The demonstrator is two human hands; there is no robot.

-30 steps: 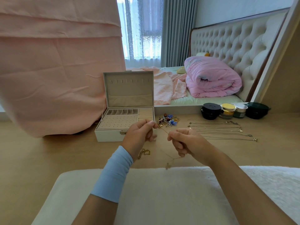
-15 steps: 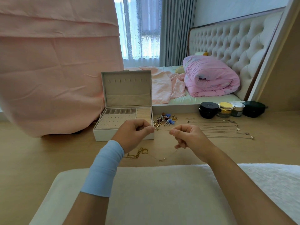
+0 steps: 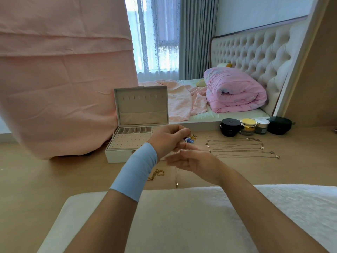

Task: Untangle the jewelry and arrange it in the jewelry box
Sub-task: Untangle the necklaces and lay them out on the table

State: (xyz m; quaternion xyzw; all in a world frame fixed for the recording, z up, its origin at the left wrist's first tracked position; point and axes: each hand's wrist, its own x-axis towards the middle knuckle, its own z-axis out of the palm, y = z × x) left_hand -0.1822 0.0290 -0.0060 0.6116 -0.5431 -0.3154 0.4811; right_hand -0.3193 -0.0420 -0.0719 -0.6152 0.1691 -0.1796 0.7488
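My left hand (image 3: 168,140), with a blue wrist band, pinches one end of a thin gold necklace (image 3: 176,177). The chain hangs straight down, its small pendant close to the wooden floor. Just below it, my right hand (image 3: 193,161) is spread with its fingers straight and pointing left, next to the hanging chain. The white jewelry box (image 3: 125,154) stands open behind my left hand. A tangled pile of jewelry (image 3: 191,139) lies right of the box. Several straightened necklaces (image 3: 242,147) lie in rows further right. A thick gold chain (image 3: 157,174) lies under my left wrist.
Three cosmetic jars (image 3: 230,127) and a dark case (image 3: 280,125) stand at the bed's edge. A pink cloth (image 3: 60,88) hangs over something at the left. A white cushion (image 3: 182,221) covers my lap. A pink duvet (image 3: 235,91) lies on the bed.
My right hand let go of the necklace and spread its fingers. My left hand lifted its end, so the chain now hangs vertically instead of stretching between both hands.
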